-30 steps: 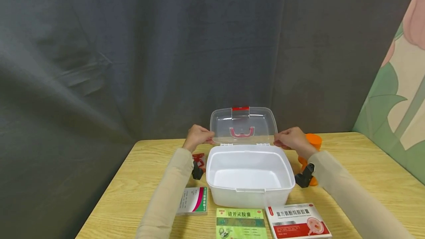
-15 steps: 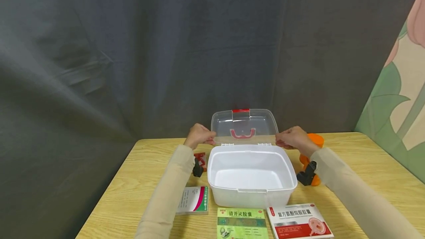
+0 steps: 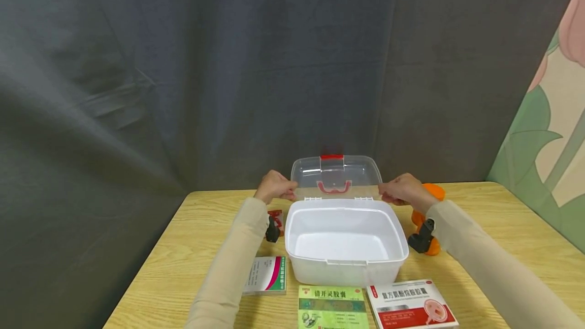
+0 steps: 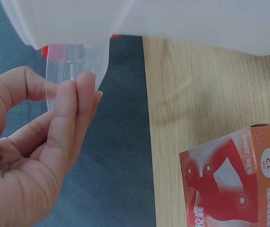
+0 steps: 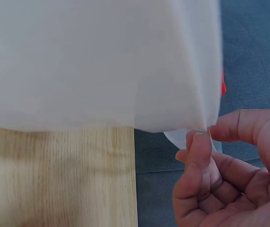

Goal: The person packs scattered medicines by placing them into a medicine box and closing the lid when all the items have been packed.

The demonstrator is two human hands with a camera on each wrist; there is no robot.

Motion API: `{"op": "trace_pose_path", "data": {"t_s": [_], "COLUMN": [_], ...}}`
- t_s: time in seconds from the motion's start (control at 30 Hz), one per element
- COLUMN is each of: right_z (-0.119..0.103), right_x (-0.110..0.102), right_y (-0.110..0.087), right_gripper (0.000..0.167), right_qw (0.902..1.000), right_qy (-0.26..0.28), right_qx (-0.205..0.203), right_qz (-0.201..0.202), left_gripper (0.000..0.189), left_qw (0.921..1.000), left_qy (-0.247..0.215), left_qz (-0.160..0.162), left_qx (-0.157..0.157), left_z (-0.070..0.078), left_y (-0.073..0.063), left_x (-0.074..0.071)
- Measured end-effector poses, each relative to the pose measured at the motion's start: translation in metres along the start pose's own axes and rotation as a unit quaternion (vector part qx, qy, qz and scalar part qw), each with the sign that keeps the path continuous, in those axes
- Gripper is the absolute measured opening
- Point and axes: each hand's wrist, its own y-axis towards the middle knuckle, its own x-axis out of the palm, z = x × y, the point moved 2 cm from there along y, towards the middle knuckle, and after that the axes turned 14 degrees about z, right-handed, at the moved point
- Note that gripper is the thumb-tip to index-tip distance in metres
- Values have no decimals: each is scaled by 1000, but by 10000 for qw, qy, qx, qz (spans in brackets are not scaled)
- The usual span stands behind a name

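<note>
A white plastic box (image 3: 347,268) stands with its inside showing and its clear lid (image 3: 306,179) swung up at the back hinges. The lid has a red latch (image 3: 331,157) and a pink-red handle (image 3: 334,190). At the lid's left edge my left hand (image 3: 275,187) pinches it between thumb and fingers; in the left wrist view the thumb and fingers sit on either side of the clear rim (image 4: 73,66). My right hand (image 3: 404,189) pinches the lid's right edge, and in the right wrist view the box wall (image 5: 101,61) covers most of the lid.
In front of the box lie a green medicine box (image 3: 333,308) and a red-white medicine box (image 3: 411,303). A white-green one (image 3: 267,275) and a red one (image 4: 229,179) are on the left. An orange object (image 3: 434,192) stands behind my right wrist. A dark curtain (image 3: 292,65) hangs behind the table.
The lid has tilted slightly farther back, its top edge sinking lower in the head view. Both hands keep their pinch on its sides. The medicine boxes stay where they were.
</note>
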Motion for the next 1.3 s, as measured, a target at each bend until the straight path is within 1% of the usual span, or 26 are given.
{"op": "trace_pose_path", "data": {"t_s": [0.13,0.3,0.4,0.67,0.9,1.0,1.1,1.3], "right_z": [1,2,3,5,4,4,4,6], "right_x": [-1,-1,0,2,3,3,3,2], "right_y": [2,2,1,0,-4,-5,-7,-8], "right_gripper": [30,31,31,31,33,33,33,37], "right_qw": [10000,9999,9998,9995,9991,9987,9982,9960], "right_qy": [-31,-105,-178,-300,-419,-502,-583,-805], "right_qx": [-22,-28,-14,-7,-67,-51,-115,-374], "right_qz": [21,88,93,107,21,-27,-56,-141], "left_gripper": [14,21,19,22,25,26,27,28], "left_qw": [9999,9998,9997,9996,9981,9975,9972,9962], "left_qy": [143,137,120,210,584,644,672,755], "left_qz": [-67,-156,-193,-152,-141,-156,-168,-235], "left_qx": [10,48,25,68,145,225,294,372], "left_z": [1,-1,-3,-7,-9,-10,-11,-14], "left_y": [1,2,2,1,-1,-2,-3,-4], "left_x": [1,3,4,5,6,5,5,4]}}
